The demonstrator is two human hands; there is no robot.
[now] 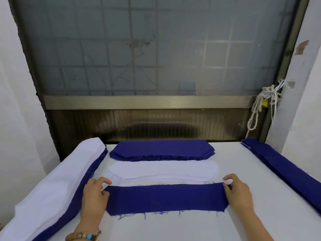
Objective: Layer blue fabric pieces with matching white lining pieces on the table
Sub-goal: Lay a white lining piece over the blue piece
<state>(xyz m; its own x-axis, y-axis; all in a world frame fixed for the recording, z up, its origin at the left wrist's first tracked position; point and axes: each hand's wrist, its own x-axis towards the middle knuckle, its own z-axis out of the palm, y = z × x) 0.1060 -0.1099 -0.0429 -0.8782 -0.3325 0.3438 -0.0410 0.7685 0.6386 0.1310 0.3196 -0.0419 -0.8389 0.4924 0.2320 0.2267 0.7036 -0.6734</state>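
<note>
Placement step. Left hand (94, 193) and right hand (238, 193) each pinch one end of a blue strip (165, 197), flat on the table (173, 228) just before the white lining stack (161, 171) (frayed edge nearest). Next, probably: match edges with a lining.

A long blue strip (166, 199) is lying flat across the near desk (173, 228), corners clipped, near edge fraying, with the left hand (94, 197) and right hand (238, 193) pinching its ends. Just behind it a white lining stack (163, 170) with rounded ends is sitting, and beyond that a blue stack (162, 149) is resting at the far edge.
</note>
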